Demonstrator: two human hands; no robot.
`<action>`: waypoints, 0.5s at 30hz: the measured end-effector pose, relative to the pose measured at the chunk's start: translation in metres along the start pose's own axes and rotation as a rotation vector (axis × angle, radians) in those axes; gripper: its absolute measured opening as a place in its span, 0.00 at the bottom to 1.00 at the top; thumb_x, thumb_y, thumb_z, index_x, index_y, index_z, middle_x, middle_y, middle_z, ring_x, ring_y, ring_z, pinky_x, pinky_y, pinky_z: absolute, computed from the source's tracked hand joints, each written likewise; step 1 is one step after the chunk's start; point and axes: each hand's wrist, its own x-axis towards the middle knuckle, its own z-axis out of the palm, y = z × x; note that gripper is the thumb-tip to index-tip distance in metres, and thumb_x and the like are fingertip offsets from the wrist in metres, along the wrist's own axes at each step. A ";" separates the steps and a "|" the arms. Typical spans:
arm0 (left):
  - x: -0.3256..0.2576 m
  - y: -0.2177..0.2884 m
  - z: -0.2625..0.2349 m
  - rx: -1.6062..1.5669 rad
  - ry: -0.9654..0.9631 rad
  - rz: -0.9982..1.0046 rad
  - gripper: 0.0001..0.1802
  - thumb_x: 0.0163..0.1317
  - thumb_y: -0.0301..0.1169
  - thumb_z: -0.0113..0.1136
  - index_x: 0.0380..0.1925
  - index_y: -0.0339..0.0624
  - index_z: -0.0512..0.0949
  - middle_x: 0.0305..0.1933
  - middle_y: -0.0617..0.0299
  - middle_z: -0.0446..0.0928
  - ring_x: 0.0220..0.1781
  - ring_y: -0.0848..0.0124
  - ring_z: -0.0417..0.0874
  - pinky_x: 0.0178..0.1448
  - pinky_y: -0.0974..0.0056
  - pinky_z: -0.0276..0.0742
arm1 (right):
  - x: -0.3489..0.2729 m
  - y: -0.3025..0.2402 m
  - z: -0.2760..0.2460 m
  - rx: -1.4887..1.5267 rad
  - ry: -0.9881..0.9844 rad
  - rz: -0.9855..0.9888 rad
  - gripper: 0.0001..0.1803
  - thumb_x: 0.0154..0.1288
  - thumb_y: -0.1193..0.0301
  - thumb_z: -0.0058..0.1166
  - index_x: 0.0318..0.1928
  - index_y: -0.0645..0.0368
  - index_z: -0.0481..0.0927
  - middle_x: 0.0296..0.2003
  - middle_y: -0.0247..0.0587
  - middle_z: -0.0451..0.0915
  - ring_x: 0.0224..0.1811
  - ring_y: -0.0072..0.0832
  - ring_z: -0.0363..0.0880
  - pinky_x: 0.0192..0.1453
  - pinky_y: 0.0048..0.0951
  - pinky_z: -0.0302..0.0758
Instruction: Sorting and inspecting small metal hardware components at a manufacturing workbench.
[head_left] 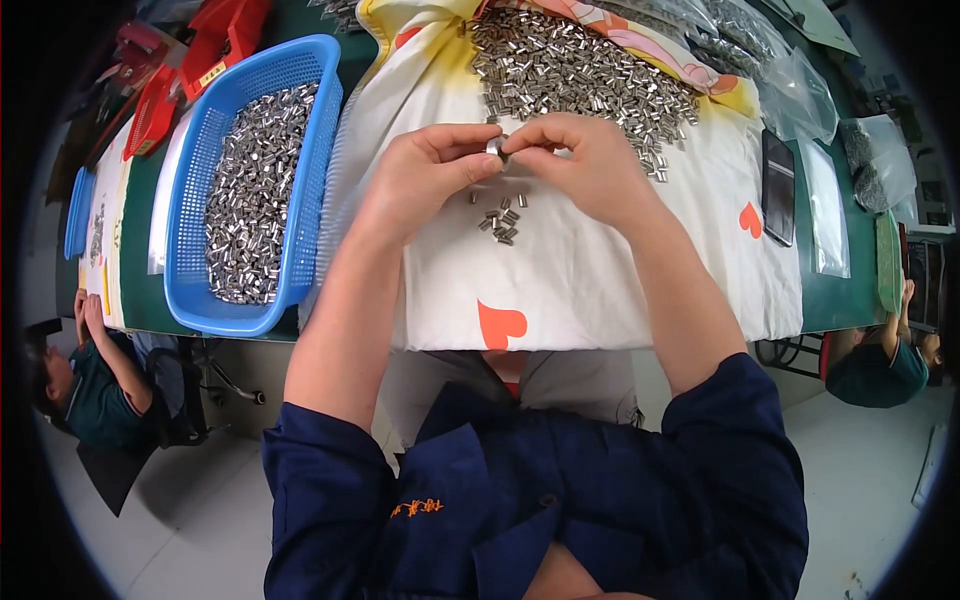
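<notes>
Over the white cloth (590, 290), my two hands meet fingertip to fingertip. Thumb and fingers of my left hand (420, 180) pinch a small shiny metal cylinder (494, 146). My right hand (580, 165) has its thumb and index finger closed at the same spot, touching that piece; whether it grips a second piece is hidden. Just below my fingers lies a small cluster of metal cylinders (500, 222). Beyond my hands spreads a large heap of the same cylinders (580, 75).
To the left stands a blue plastic basket (180, 250) filled with metal cylinders. Red bins (215, 45) sit behind it. On the right are a dark phone (777, 185) and clear plastic bags (800, 95). Other people sit at the far left (105, 380) and far right (875, 370).
</notes>
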 end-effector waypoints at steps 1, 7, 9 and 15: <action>0.000 0.000 -0.001 0.027 -0.016 -0.016 0.17 0.52 0.22 0.59 0.44 0.32 0.73 0.36 0.60 0.78 0.35 0.77 0.77 0.39 0.75 0.73 | 0.003 0.001 0.000 0.035 -0.033 0.024 0.06 0.49 0.75 0.55 0.30 0.61 0.77 0.26 0.35 0.78 0.27 0.21 0.75 0.34 0.22 0.71; 0.006 0.006 0.019 0.199 -0.075 -0.022 0.17 0.50 0.19 0.58 0.44 0.32 0.74 0.37 0.60 0.77 0.36 0.77 0.77 0.42 0.74 0.73 | 0.005 0.010 -0.026 0.164 -0.057 0.174 0.08 0.51 0.72 0.56 0.33 0.61 0.77 0.27 0.31 0.77 0.28 0.17 0.72 0.34 0.20 0.70; 0.001 0.006 0.013 0.300 -0.115 0.010 0.18 0.49 0.18 0.57 0.43 0.31 0.74 0.37 0.60 0.77 0.38 0.76 0.76 0.43 0.73 0.73 | 0.010 0.017 -0.026 -0.038 0.060 0.033 0.09 0.52 0.70 0.55 0.34 0.60 0.77 0.27 0.34 0.76 0.29 0.19 0.72 0.35 0.21 0.70; 0.000 -0.007 0.002 0.162 -0.107 0.004 0.18 0.50 0.15 0.55 0.43 0.32 0.73 0.41 0.59 0.76 0.39 0.76 0.77 0.45 0.73 0.73 | -0.013 0.013 -0.070 -0.463 0.702 -0.191 0.22 0.50 0.68 0.57 0.48 0.57 0.72 0.44 0.45 0.74 0.45 0.36 0.72 0.50 0.32 0.68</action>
